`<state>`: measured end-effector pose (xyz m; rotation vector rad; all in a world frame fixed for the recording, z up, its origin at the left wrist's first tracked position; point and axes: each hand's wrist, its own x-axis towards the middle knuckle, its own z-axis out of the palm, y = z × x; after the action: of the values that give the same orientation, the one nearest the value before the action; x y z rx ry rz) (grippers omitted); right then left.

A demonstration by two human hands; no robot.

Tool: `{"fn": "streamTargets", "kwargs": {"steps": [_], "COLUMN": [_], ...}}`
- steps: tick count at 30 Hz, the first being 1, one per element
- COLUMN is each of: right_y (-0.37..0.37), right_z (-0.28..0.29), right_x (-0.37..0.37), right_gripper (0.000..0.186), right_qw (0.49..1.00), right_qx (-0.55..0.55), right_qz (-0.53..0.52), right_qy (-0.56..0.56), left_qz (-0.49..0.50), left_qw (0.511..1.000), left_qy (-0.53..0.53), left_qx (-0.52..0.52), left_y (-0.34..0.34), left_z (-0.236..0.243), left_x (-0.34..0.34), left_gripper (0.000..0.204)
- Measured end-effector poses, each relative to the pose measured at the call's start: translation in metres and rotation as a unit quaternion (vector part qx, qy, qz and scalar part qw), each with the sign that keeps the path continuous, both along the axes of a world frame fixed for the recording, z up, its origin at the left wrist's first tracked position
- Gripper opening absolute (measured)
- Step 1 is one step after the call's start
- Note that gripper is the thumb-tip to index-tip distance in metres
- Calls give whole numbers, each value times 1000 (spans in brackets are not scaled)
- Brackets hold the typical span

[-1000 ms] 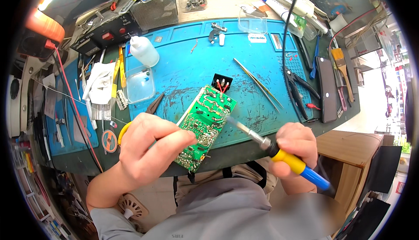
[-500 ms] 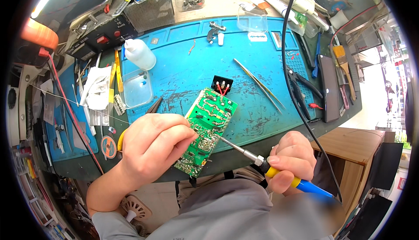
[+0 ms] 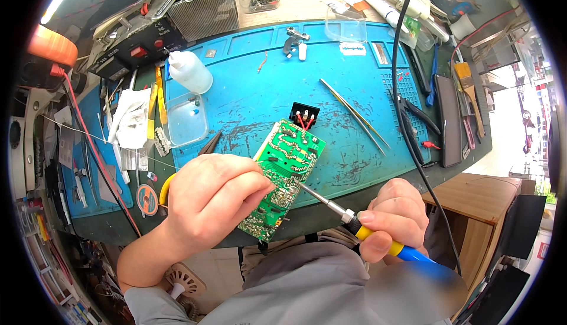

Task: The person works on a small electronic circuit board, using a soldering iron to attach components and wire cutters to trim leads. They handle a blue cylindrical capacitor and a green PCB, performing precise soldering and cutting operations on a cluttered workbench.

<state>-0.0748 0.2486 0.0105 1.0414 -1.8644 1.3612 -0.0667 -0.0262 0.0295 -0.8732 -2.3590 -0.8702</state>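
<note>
A clear square plastic tray (image 3: 185, 119) sits on the left part of the blue mat (image 3: 254, 97), holding a couple of tiny parts too small to identify; a white squeeze bottle (image 3: 190, 71) lies tipped just beyond it, and another clear empty-looking dish (image 3: 345, 28) stands at the mat's far edge. The left hand (image 3: 209, 198) is closed around the near-left side of the green circuit board (image 3: 283, 177), which lies tilted over the near edge of the surface, its black connector (image 3: 304, 114) at the far end. The right hand (image 3: 394, 218) grips the yellow-and-blue handle of a soldering iron (image 3: 348, 217), its tip touching the board's middle. Compared with a second ago, the iron tip has come in from the right onto the board, and the right hand has shifted slightly lower. Long tweezers (image 3: 354, 114) lie diagonally to the right of the board, well apart from it, and black pliers (image 3: 418, 118) rest further right. The mat between board and tweezers is open; the left side is crowded with cloth, tools and wires.
</note>
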Motion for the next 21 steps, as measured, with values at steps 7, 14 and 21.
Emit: {"fn": "streamTargets", "kwargs": {"steps": [7, 14, 21], "right_y": [-1, -3, -4], "right_z": [1, 0, 0], "right_x": [1, 1, 1], "right_gripper": [18, 18, 20], "right_qw": [1000, 1000, 1000], "right_qx": [10, 5, 3], "right_qz": [-7, -6, -6], "right_qy": [0, 8, 17], "left_qz": [0, -4, -4], "left_qw": [1000, 1000, 1000], "left_qy": [-8, -2, 1], "left_qx": [-2, -3, -5], "left_y": [0, 0, 1], "left_z": [0, 0, 0], "left_x": [0, -1, -1], "left_gripper": [27, 27, 27]}}
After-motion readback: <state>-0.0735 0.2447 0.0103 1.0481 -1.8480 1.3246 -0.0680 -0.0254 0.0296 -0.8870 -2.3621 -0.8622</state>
